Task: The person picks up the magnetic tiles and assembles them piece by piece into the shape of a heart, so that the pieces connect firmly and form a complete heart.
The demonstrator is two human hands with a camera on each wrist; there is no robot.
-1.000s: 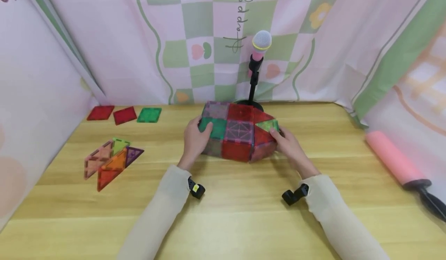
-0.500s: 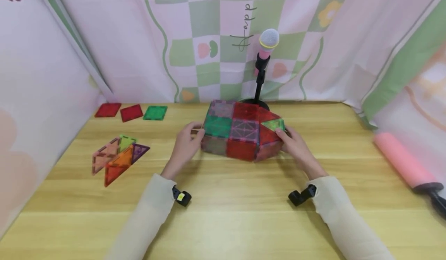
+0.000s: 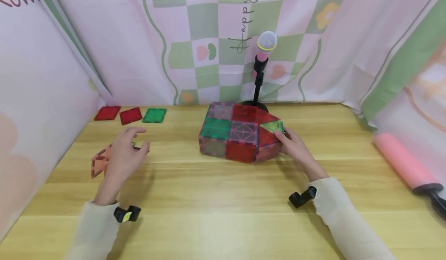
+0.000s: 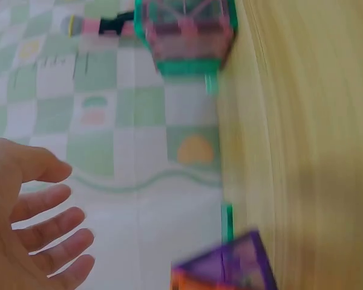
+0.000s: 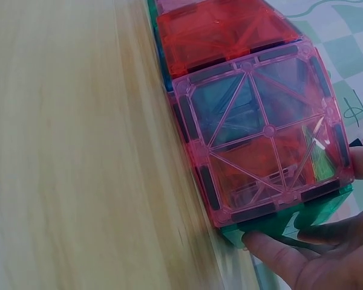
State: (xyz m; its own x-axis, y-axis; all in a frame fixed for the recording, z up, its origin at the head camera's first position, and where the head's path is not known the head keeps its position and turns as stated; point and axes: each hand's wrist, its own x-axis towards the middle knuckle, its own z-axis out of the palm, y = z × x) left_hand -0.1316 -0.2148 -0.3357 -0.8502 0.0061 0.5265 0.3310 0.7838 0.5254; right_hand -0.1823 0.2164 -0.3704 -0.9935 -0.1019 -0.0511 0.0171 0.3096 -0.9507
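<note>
A box built of translucent magnetic tiles (image 3: 240, 151) lies on the wooden table, pointed at its right end. My right hand (image 3: 296, 149) grips that end, thumb by a light green triangle tile (image 3: 271, 126) on top. In the right wrist view its fingers curl at the green end tile (image 5: 320, 208), beside a pink square tile (image 5: 266, 130). My left hand (image 3: 124, 155) hovers with spread, bent fingers over the loose triangle tiles (image 3: 99, 165) at left, hiding most of them. A purple triangle tile (image 4: 248, 260) shows below that hand in the left wrist view, holding nothing.
Two red tiles (image 3: 107, 113) and a green square tile (image 3: 155, 115) lie at the back left. Behind the box stands a microphone on a black stand (image 3: 258, 81). A pink roller-like cylinder (image 3: 404, 161) lies at the right edge. Printed curtain (image 3: 195, 19) closes the back.
My left hand has let go of the box's left end and moved left over the loose triangle tiles. The right hand keeps its grip at the pointed end.
</note>
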